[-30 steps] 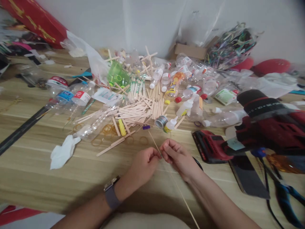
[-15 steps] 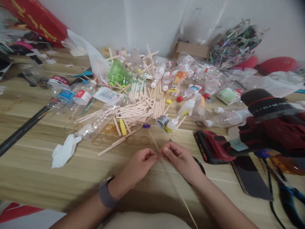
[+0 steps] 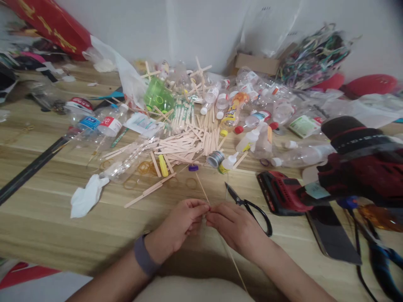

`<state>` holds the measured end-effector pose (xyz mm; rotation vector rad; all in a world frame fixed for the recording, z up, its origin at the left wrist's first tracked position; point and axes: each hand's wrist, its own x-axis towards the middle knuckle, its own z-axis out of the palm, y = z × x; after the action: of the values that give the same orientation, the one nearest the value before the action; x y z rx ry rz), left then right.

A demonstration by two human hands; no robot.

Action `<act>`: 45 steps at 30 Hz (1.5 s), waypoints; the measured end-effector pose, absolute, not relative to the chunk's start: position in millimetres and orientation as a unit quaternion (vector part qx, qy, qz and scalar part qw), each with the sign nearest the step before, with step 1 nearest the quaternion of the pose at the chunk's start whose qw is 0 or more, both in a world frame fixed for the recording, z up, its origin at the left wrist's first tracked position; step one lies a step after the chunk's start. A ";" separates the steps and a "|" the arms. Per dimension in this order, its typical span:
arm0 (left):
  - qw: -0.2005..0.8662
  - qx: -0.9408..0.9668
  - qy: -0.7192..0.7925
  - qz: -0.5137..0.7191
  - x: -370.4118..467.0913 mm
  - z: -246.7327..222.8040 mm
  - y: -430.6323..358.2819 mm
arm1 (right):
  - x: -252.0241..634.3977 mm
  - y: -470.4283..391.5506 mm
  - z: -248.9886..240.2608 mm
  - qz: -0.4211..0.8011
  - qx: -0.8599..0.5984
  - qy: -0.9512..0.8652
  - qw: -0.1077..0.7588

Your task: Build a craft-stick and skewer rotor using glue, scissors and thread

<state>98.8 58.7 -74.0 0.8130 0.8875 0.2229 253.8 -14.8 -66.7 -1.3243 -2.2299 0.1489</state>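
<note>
My left hand (image 3: 189,218) and my right hand (image 3: 234,226) meet fingertip to fingertip over the table, both closed in a pinch around a thin bamboo skewer (image 3: 231,259). The skewer slants from beyond my fingers down towards my lap. Close to its far end is a purple bottle cap (image 3: 193,167); whether the two are joined I cannot tell. My fingers hide the gripped stretch, and anything finer between them is too small to make out. Black-handled scissors (image 3: 248,204) lie just beyond my right hand. A spool of grey wire (image 3: 215,159) sits further back.
A red cordless drill (image 3: 283,188) and a phone (image 3: 332,230) are to the right, with blue-handled pliers (image 3: 378,256). Flat wooden sticks (image 3: 179,144) and plastic bottles (image 3: 302,156) crowd the back. Crumpled tissue (image 3: 88,195) and a yellow-handled tool (image 3: 163,165) lie on the left.
My right hand has turned over, its back now upward, and its fingers have closed against my left fingertips. The scissors have come more into sight. The skewer's near end has swung left.
</note>
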 end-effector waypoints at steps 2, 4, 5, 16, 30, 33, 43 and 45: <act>0.807 0.396 0.423 0.116 97.4 -76.2 57.8 | 255.1 -8.1 -66.9 0.126 -0.496 -0.806 0.297; 0.789 0.416 0.432 0.133 95.8 -76.4 57.5 | 256.5 -1.1 -65.5 0.199 -0.504 -0.781 0.309; 0.779 0.427 0.436 0.141 95.1 -75.8 57.6 | 257.1 2.2 -64.4 0.225 -0.509 -0.770 0.312; 0.714 0.540 0.401 0.194 94.5 -76.3 58.0 | 254.6 22.4 -58.8 0.402 -0.582 -0.619 0.341; 0.670 0.557 0.458 0.176 94.0 -69.1 61.3 | 254.9 24.5 -68.4 0.476 -0.584 -0.479 0.450; 0.694 0.517 0.476 0.153 93.6 -68.4 63.2 | 261.5 17.0 -68.9 0.455 -0.593 -0.474 0.466; 0.686 0.555 0.457 0.110 94.0 -55.9 66.6 | 260.6 11.1 -70.9 0.439 -0.576 -0.531 0.440; 0.667 0.587 0.443 0.120 92.9 -57.1 67.2 | 261.6 11.5 -68.7 0.403 -0.586 -0.564 0.419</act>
<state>92.9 67.2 -57.1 1.3236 0.9998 0.2704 261.6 11.5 -68.7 -1.4703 -1.4143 1.0098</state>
